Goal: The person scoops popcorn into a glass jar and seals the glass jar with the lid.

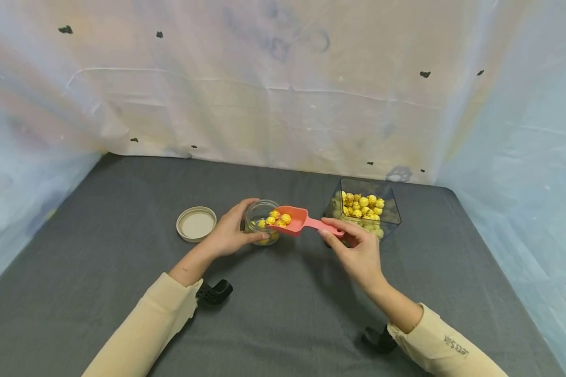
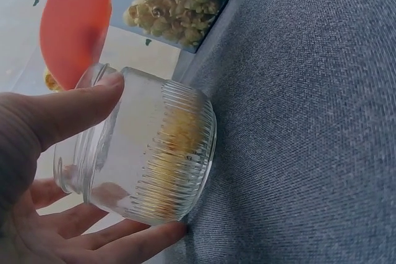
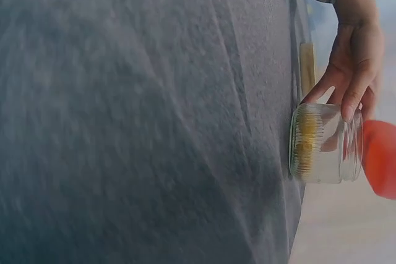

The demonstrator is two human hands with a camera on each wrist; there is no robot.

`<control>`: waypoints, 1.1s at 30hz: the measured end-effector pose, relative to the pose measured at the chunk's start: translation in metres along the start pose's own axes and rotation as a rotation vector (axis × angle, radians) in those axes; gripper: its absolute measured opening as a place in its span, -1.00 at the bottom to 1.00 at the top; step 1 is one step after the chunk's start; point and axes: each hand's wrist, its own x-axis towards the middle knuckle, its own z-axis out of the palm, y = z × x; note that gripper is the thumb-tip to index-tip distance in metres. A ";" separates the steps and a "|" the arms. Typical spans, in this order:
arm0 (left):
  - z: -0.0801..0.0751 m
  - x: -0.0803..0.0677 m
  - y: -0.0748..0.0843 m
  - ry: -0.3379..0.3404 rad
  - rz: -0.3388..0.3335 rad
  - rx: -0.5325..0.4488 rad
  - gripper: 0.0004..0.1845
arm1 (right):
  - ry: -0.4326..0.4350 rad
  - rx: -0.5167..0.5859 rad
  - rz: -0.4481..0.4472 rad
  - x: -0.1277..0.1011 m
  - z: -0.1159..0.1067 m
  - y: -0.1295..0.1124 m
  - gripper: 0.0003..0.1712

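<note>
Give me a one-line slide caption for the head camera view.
Left hand holds a glass jar while right hand tips a popcorn-filled red scoop over it.

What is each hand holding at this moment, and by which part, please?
The left hand grips the glass jar around its side wall. The right hand pinches the red scoop by the end of its handle.
</note>
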 end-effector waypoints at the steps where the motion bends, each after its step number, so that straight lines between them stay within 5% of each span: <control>1: 0.000 0.000 0.000 0.003 0.004 0.004 -0.09 | -0.011 -0.012 -0.006 0.001 0.000 -0.001 -0.71; 16: 0.003 0.002 -0.001 -0.006 -0.015 -0.008 -0.08 | -0.113 -0.141 -0.082 0.017 -0.007 -0.008 -0.73; 33: 0.000 0.001 0.000 -0.010 -0.006 -0.024 -0.09 | -0.134 -0.218 -0.102 0.028 -0.006 -0.017 -0.75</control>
